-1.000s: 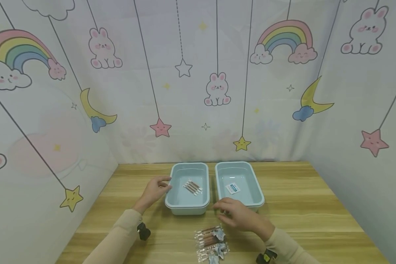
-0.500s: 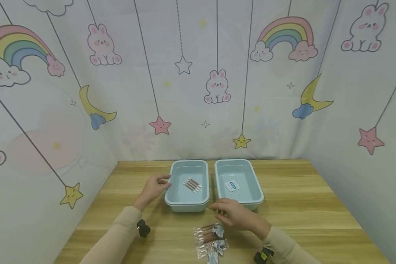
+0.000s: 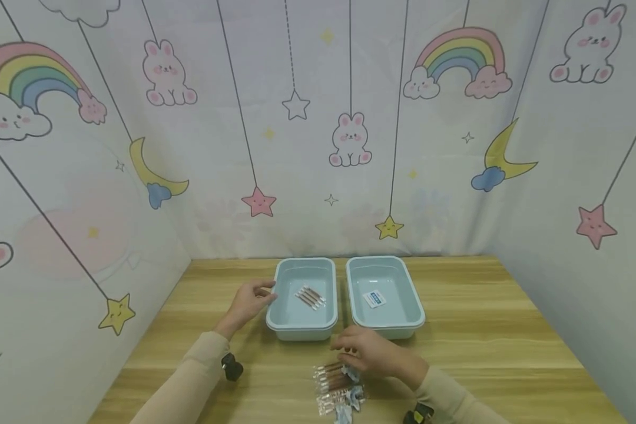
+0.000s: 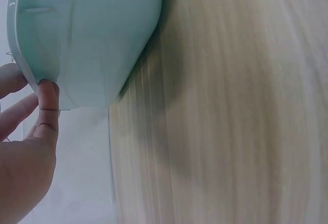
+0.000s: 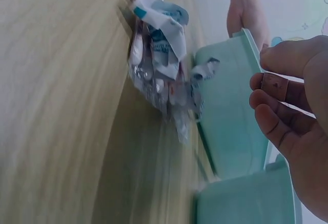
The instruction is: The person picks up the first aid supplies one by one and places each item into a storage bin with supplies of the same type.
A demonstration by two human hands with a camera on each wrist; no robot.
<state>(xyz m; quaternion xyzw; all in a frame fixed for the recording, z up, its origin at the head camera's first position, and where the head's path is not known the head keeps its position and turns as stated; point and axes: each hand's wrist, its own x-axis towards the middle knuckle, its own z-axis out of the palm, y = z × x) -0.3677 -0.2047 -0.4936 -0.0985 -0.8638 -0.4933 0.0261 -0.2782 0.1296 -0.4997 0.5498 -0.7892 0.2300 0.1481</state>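
Two light-blue plastic basins stand side by side in the head view. My left hand (image 3: 248, 303) grips the left basin (image 3: 302, 325) by its left rim; in the left wrist view the thumb (image 4: 48, 108) lies under the rim and fingers are above it. Several brown-stemmed cotton swabs (image 3: 310, 297) lie inside that basin. The right basin (image 3: 386, 324) holds a small white-and-blue square packet (image 3: 374, 298). My right hand (image 3: 371, 352), fingers loosely bent and holding nothing, hovers beside a pile of wrapped cotton swabs (image 3: 330, 380). Crumpled white-and-blue packets (image 5: 166, 39) lie on the pile.
The wood-grain table (image 3: 482, 353) carries everything. A cloth backdrop (image 3: 307, 229) with printed stars and rabbits rises behind and at both sides. A narrow gap separates the basins.
My right hand has come left and nearer, from the front of the right basin to above the swab pile's far edge. The left hand stays at the left basin's rim.
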